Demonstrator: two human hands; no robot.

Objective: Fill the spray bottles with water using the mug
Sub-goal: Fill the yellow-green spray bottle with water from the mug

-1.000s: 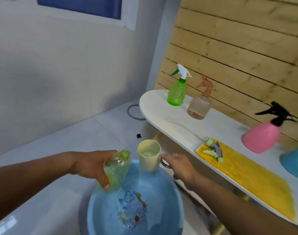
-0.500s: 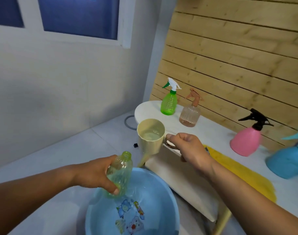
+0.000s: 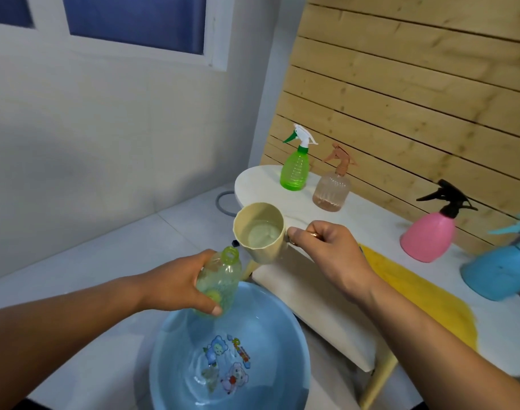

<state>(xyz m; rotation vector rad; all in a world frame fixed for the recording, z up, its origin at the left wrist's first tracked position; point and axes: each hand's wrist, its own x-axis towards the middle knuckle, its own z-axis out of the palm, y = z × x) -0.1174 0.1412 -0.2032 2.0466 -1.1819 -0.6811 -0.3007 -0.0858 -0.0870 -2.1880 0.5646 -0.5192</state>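
My left hand (image 3: 176,287) grips an uncapped pale green bottle (image 3: 222,276), tilted with its open neck up and to the right, over the blue basin (image 3: 176,347). Gripping the handle with my right hand (image 3: 326,255), I hold the cream mug (image 3: 260,233) just above and right of the bottle's neck. The mug has water in it and leans slightly toward the bottle. On the white table (image 3: 371,220) stand a green spray bottle (image 3: 295,170), a peach one (image 3: 332,186), a pink one (image 3: 430,232) and a blue one (image 3: 499,269).
The basin holds water and sits on the white tiled floor (image 3: 111,261), beside the table's edge. A yellow cloth (image 3: 421,294) lies on the table to the right of my right arm. A wooden slat wall (image 3: 400,84) runs behind the table.
The mug has risen out of the basin to above the bottle's neck. My left hand has raised the bottle a little. My view has tilted upward, so everything sits lower in frame.
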